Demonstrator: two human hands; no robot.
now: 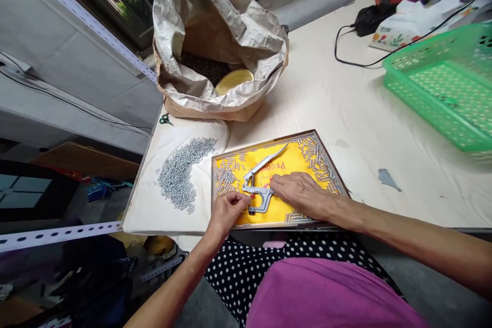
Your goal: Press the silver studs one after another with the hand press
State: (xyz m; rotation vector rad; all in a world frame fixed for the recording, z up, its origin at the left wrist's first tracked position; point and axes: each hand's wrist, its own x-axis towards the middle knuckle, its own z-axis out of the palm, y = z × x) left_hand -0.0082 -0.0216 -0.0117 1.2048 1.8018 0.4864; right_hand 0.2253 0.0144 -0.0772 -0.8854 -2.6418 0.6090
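We wear a plain magenta-purple top (330, 297) over black bottoms (226, 274) printed with small round white polka dots; our forearms (407, 238), left hand (227, 211) and right hand (299, 192) are bare.

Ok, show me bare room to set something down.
Widest: the table between tray and green basket, bar one grey patch; also between sack and cable. Crowded: the tray, with metal bits, tool, left hand and right hand, and the metal pile left of it.
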